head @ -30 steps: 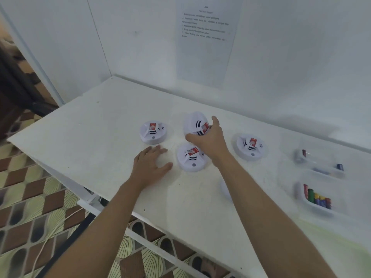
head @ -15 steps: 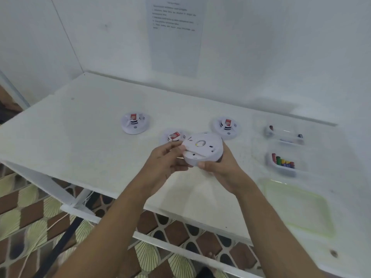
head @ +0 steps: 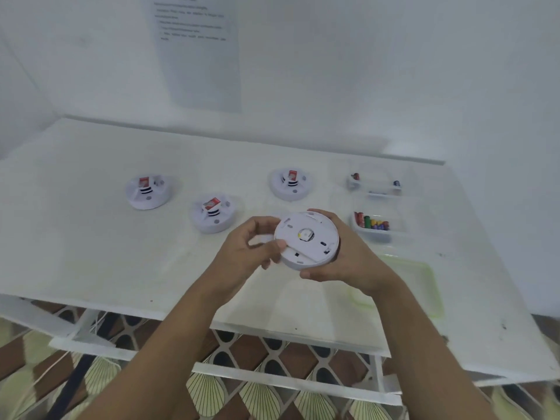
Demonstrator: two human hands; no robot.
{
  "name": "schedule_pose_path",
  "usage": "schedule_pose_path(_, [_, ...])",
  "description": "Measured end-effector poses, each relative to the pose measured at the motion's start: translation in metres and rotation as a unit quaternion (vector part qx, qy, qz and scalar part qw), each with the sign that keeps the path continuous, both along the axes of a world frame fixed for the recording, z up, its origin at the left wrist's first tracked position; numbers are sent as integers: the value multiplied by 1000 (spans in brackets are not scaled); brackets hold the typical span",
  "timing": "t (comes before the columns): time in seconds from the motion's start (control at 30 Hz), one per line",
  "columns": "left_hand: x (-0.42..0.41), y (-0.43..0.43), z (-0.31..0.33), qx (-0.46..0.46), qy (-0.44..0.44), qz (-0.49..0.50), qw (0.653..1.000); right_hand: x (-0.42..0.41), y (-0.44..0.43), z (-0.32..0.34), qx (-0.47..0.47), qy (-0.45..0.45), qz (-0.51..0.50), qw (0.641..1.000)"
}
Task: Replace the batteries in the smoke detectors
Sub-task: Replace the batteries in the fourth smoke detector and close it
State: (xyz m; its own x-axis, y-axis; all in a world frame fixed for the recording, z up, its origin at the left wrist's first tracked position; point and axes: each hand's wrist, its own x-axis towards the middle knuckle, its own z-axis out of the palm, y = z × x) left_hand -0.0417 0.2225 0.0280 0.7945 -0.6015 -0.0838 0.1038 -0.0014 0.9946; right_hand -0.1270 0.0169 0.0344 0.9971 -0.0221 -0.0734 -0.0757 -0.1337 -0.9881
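Observation:
A round white smoke detector (head: 306, 239) is held above the table with its back side turned towards me. My right hand (head: 344, 257) cups it from the right and below. My left hand (head: 253, 248) grips its left edge, thumb on the back plate. Three more detectors lie on the white table (head: 91, 247): one at the left (head: 147, 192), one in the middle (head: 213, 217), one further back (head: 290, 184). Each shows a red label on top. A clear tray (head: 375, 227) at the right holds several coloured batteries.
A second clear tray (head: 374, 181) with a few batteries stands behind the first. A pale green tray (head: 415, 286) lies at the table's front right. A printed sheet (head: 197, 50) hangs on the white wall. Patterned floor shows below the table's front edge.
My right hand lifted one detector off the table and turned it back side up. My left hand left the tabletop and took hold of its left edge. The view swung right.

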Motion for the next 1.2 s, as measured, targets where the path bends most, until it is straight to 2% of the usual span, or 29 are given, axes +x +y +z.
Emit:
schedule_pose_path(0.1, [0, -16, 6, 48, -114, 1, 992, -12, -19, 4, -2, 12, 8, 1000])
schedule_pose_path(0.2, [-2, -33, 17, 96, -208, -77, 970, -23, -40, 7, -22, 15, 27, 999])
schedule_pose_path(0.3, [-8, -54, 26, 152, -264, -137, 943, -33, -61, 12, -45, 16, 50, 998])
schedule_pose_path(0.5, [-20, -82, 27, 192, -341, -143, 909, -43, -91, 18, -83, 40, 94, 991])
schedule_pose_path(0.77, [-35, -104, 20, 147, -353, -117, 917, -49, -117, 20, -66, 43, 122, 989])
schedule_pose_path(1.07, [-43, -116, 17, 117, -457, -25, 881, -53, -128, 17, -7, 1, 107, 994])
schedule_pose_path(1.2, [-46, -119, 15, 111, -465, 9, 878, -52, -127, 13, -4, -7, 95, 995])
